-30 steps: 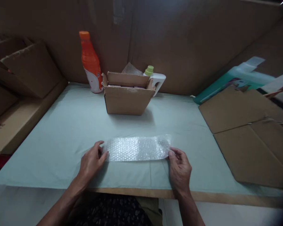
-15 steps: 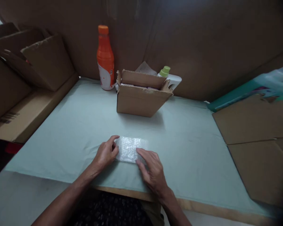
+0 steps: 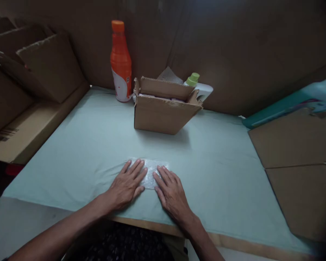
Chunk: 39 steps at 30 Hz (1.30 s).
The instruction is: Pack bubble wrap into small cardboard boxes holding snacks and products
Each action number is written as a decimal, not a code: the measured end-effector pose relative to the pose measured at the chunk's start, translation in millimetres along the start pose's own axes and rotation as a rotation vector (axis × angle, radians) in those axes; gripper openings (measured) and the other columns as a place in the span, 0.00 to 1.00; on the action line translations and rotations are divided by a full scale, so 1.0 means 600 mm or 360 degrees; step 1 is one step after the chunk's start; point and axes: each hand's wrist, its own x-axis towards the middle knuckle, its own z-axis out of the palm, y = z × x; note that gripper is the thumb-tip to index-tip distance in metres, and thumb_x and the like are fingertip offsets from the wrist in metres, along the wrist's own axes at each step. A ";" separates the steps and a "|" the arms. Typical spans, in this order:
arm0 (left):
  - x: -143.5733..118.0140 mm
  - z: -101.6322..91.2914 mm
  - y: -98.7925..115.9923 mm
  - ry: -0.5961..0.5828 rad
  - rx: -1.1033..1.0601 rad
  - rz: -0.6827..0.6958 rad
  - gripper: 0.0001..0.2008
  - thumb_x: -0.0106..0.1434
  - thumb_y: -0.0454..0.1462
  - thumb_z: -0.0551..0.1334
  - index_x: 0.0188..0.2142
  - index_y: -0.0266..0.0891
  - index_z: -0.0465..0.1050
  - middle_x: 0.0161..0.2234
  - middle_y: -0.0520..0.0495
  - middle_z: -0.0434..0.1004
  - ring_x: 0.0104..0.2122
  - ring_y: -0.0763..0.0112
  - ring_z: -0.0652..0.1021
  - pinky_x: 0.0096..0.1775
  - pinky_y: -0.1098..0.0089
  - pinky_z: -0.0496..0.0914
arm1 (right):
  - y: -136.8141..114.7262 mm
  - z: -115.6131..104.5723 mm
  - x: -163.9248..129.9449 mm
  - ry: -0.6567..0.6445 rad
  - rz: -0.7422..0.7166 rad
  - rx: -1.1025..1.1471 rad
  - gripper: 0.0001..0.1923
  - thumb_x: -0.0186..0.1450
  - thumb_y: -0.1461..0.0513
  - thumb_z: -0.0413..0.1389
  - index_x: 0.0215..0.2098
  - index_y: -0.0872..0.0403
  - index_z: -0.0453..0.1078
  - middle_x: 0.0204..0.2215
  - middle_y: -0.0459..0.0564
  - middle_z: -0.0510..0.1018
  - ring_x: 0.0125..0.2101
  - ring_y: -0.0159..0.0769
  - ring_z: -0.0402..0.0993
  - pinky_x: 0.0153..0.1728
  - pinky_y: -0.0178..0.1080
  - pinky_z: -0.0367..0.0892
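Pressing flat, the left hand and right hand now lie open-palmed on the bubble wrap, apparently folded smaller than before, on the table.

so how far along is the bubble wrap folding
Done: the bubble wrap lies as a small folded pad on the green table cover. In hand: left hand and right hand press it flat, palms down, fingers spread. Left: the open cardboard box stands apart near the back, and the pad is not in it.
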 end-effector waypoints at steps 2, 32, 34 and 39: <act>-0.004 0.017 -0.003 -0.0133 -0.0024 0.0112 0.28 0.72 0.45 0.54 0.68 0.38 0.57 0.70 0.37 0.57 0.70 0.53 0.57 0.67 0.49 0.50 | 0.007 -0.001 -0.009 0.0032 -0.0020 0.0087 0.21 0.70 0.64 0.52 0.61 0.53 0.69 0.64 0.57 0.70 0.65 0.48 0.63 0.60 0.54 0.62; 0.212 -0.244 -0.078 0.1104 -0.1187 -0.0329 0.15 0.68 0.41 0.59 0.52 0.44 0.75 0.25 0.56 0.67 0.22 0.77 0.61 0.26 0.75 0.58 | 0.102 -0.281 0.222 0.0934 0.0110 0.0738 0.14 0.69 0.59 0.58 0.51 0.45 0.78 0.45 0.47 0.83 0.42 0.36 0.79 0.46 0.38 0.74; 0.263 -0.274 -0.107 0.1230 -0.1044 -0.0179 0.13 0.68 0.40 0.57 0.46 0.41 0.78 0.26 0.55 0.69 0.23 0.77 0.62 0.26 0.76 0.58 | 0.122 -0.314 0.283 0.1043 0.0117 0.0720 0.12 0.69 0.59 0.57 0.47 0.48 0.79 0.43 0.48 0.83 0.41 0.36 0.79 0.44 0.38 0.73; 0.374 -0.272 -0.193 0.0421 -0.0590 -0.0287 0.16 0.62 0.33 0.55 0.41 0.37 0.82 0.24 0.52 0.75 0.23 0.76 0.69 0.27 0.75 0.60 | 0.203 -0.326 0.400 0.0163 0.0266 0.0610 0.13 0.63 0.62 0.55 0.40 0.56 0.81 0.28 0.46 0.80 0.26 0.30 0.72 0.26 0.32 0.65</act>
